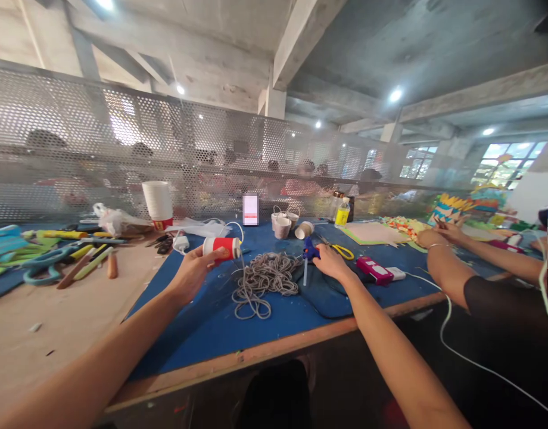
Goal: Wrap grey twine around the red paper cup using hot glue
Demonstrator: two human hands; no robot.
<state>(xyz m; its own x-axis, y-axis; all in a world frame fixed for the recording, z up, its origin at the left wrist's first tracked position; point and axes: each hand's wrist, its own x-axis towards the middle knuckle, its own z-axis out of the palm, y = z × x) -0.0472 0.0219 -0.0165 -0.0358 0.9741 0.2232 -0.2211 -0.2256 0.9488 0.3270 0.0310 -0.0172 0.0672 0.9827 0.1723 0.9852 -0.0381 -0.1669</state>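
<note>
My left hand (194, 269) is closed round a red and white paper cup (223, 249), which lies on its side in the air above the blue table. A grey cord runs down near the cup's end towards a loose heap of grey cord (274, 274). My right hand (331, 262) grips a blue glue gun (310, 249) to the right of the heap, and a pale glue stick (305, 273) points down from it. Behind the heap stand small cord-wrapped cups (282, 227); another wrapped cup (303, 230) lies on its side.
A stack of white paper cups (158, 201) stands at back left. Scissors (46, 265) and several hand tools lie at left. Yellow-handled scissors (343, 251), a magenta power strip (374, 270) and a yellow bottle (342, 213) are at right. A co-worker's arms (444, 262) reach in there.
</note>
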